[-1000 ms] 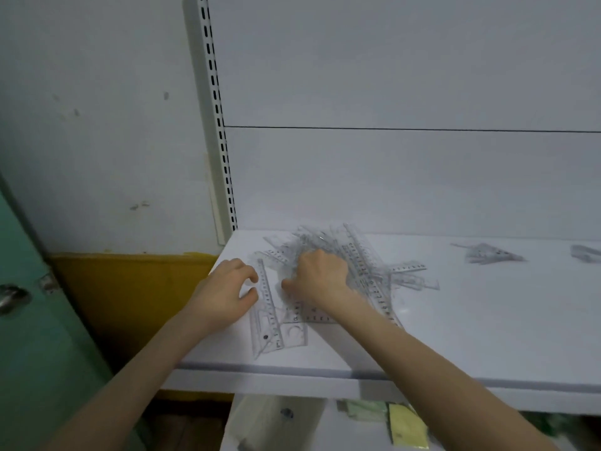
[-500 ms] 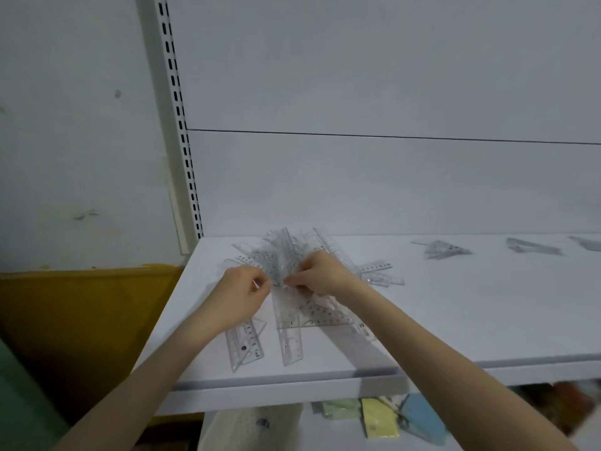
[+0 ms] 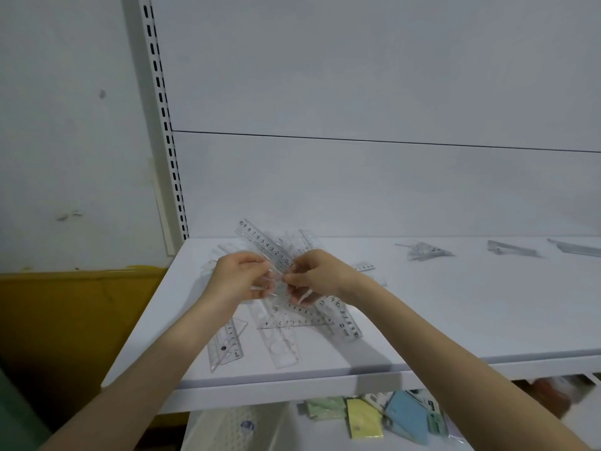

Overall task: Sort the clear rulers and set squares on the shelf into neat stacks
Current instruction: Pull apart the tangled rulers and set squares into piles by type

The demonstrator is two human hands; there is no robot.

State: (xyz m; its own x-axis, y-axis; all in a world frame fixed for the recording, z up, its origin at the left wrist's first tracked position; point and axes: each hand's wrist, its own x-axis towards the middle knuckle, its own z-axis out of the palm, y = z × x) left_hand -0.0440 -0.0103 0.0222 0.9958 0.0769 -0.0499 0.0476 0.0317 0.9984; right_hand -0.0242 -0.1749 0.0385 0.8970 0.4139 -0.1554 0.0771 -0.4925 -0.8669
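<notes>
A white shelf (image 3: pixel 455 320) runs across the scene in front of a pale back panel (image 3: pixel 357 76), with a slotted upright (image 3: pixel 162 125) at the far left corner. A yellow surface (image 3: pixel 65 314) lies lower, left of the shelf.

A loose pile (image 3: pixel 302 320) of clear rulers and set squares sprawls on the left part of the shelf, overlapping at all angles. Both hands meet just above it. The right hand (image 3: pixel 317 271) has its fingers curled and pinches the near end of a numbered ruler (image 3: pixel 263 242), which slants up toward the far left. The left hand (image 3: pixel 239 276) is curled too, gripping a clear piece (image 3: pixel 276 284) between the hands; it is too blurred to tell which kind.

A small set square (image 3: pixel 227 343) lies at the pile's near left edge.

Well apart on the far right, three small clear groups sit in a row: first (image 3: pixel 424 251), second (image 3: pixel 510 249), third (image 3: pixel 575 247).

Below the shelf lie coloured packets (image 3: pixel 364 418) and a white basket (image 3: pixel 234 424).
</notes>
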